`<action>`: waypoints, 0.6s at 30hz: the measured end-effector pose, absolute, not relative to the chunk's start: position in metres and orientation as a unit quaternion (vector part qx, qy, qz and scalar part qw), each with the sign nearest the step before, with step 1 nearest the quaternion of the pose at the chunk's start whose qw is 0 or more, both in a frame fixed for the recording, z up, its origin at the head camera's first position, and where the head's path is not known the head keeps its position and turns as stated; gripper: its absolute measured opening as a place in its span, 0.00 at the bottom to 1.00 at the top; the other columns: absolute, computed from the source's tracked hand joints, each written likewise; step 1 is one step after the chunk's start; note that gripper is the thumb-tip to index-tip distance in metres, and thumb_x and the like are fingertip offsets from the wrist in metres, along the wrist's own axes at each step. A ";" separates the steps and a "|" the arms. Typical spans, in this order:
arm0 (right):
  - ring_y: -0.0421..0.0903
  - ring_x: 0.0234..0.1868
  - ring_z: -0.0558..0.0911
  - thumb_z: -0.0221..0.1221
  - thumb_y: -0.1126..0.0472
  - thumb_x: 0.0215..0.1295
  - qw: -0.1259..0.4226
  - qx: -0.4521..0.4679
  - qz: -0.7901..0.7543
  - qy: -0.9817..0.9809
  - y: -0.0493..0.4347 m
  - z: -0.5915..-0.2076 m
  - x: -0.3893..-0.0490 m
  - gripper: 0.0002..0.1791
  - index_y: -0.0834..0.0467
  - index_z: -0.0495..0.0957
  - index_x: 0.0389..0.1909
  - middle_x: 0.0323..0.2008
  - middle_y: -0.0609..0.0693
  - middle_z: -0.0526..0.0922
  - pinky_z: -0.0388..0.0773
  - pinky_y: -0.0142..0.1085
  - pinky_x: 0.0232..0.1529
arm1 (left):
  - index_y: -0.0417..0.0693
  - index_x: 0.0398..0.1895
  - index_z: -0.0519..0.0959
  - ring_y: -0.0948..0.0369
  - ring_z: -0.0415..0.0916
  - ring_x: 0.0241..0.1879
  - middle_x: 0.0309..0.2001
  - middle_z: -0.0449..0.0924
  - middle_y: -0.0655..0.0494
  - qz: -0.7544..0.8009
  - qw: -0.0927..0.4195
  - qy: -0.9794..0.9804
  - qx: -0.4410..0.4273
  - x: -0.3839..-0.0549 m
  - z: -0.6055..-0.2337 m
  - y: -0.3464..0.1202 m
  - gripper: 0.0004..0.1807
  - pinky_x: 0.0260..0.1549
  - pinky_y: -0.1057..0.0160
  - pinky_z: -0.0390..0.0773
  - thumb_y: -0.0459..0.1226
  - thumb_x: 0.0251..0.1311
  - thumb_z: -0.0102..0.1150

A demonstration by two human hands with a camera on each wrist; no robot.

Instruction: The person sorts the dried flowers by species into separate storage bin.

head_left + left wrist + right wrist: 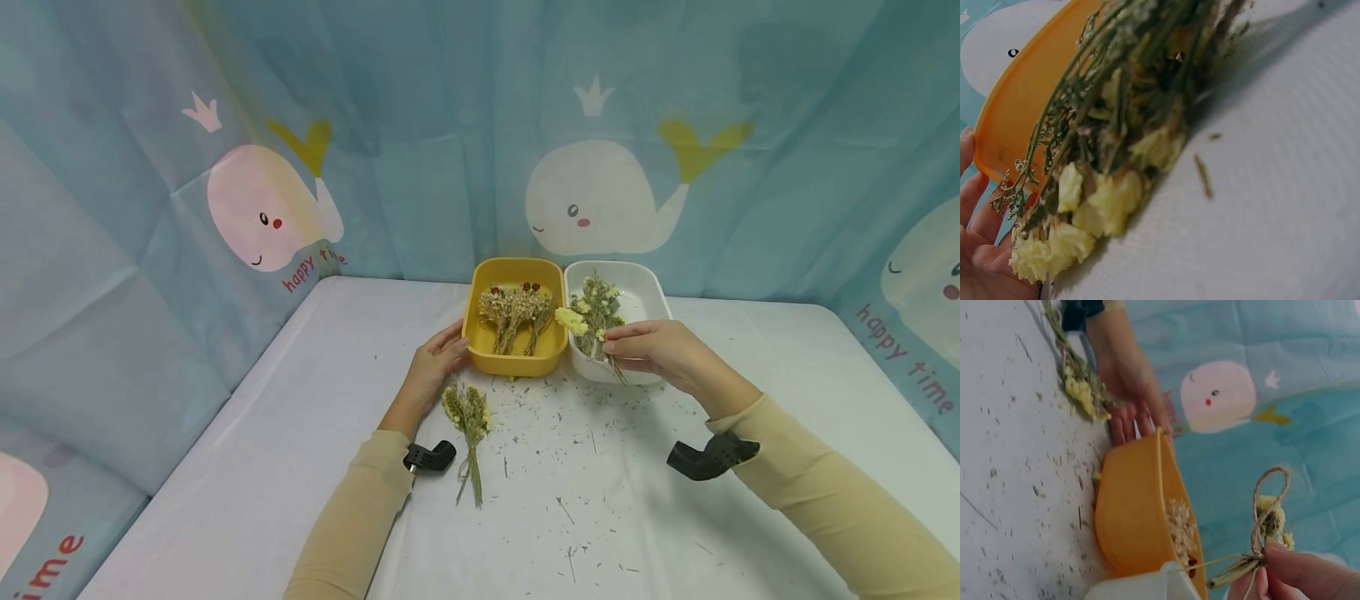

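My right hand (651,350) pinches the stems of a small dried flower bouquet (588,310) with pale yellow blooms, held over the white container (651,287). In the right wrist view a twine loop (1270,481) shows at its stems. My left hand (437,358) touches the left side of the yellow container (487,360) with its fingers extended. Several tan dried bunches (516,312), some with dark red heads, lie inside that container. Another yellow bouquet (470,417), tied with twine, lies on the table beside my left wrist; it looms large in the left wrist view.
Bits of stem and leaf (567,508) are scattered over the white table (600,550) in front of the containers. The two containers stand side by side near the back edge. A blue curtain (450,125) printed with whales hangs behind and at the sides.
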State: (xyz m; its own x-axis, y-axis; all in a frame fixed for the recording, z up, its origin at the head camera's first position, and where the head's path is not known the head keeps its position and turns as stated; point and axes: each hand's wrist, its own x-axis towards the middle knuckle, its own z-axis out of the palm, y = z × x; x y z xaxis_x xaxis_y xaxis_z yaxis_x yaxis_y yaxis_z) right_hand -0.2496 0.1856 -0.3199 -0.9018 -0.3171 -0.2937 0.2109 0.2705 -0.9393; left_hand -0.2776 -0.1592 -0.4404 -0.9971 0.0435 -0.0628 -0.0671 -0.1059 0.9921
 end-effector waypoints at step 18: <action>0.32 0.36 0.86 0.58 0.69 0.70 0.171 0.082 -0.723 0.664 0.202 -0.326 -0.290 0.30 0.67 0.62 0.71 0.29 0.37 0.86 0.85 0.24 0.48 | 0.55 0.73 0.68 0.56 0.71 0.68 0.73 0.67 0.53 0.748 0.038 0.662 -0.008 -0.278 -0.442 -0.159 0.28 0.56 0.66 0.83 0.39 0.70 0.58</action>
State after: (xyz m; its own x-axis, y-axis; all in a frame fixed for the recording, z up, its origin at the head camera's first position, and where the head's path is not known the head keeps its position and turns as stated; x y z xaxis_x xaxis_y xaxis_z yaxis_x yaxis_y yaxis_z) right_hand -0.2901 0.2018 -0.3256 -0.9284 -0.1386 -0.3449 0.3554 -0.0597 -0.9328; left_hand -0.2784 -0.1590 -0.4415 -0.9970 0.0459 -0.0625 -0.0676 -0.1198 0.9905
